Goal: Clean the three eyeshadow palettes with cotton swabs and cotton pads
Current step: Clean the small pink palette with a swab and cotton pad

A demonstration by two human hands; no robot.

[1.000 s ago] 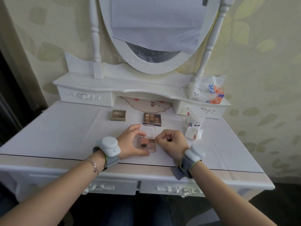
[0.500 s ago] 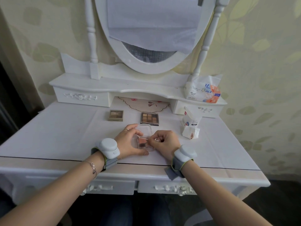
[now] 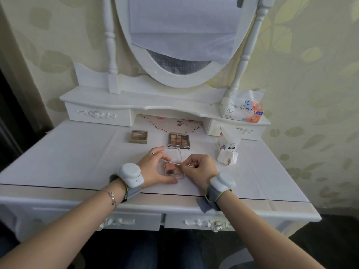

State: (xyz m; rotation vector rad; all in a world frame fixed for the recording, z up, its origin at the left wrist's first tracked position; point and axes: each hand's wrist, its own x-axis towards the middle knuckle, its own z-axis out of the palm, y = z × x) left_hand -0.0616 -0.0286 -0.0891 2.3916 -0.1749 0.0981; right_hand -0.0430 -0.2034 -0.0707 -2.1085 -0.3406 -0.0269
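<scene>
I have the open clear palette (image 3: 173, 167) near the desk's (image 3: 68, 158) front edge, at its middle. My left hand (image 3: 155, 169) steadies it, fingers curled round its left side and front corner. My right hand (image 3: 200, 168) pinches a cotton swab (image 3: 174, 162), tip apparently at the pans' rear rim, though this is too small to confirm. Step in hand: swabbing this palette. Next: draw the tip along the pan borders under light pressure. The nine-pan palette (image 3: 179, 140) and beige palette (image 3: 139, 136) wait toward the rear edge.

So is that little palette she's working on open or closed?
Open: the clear-lidded palette has its lid folded back flat, pans exposed.
</scene>
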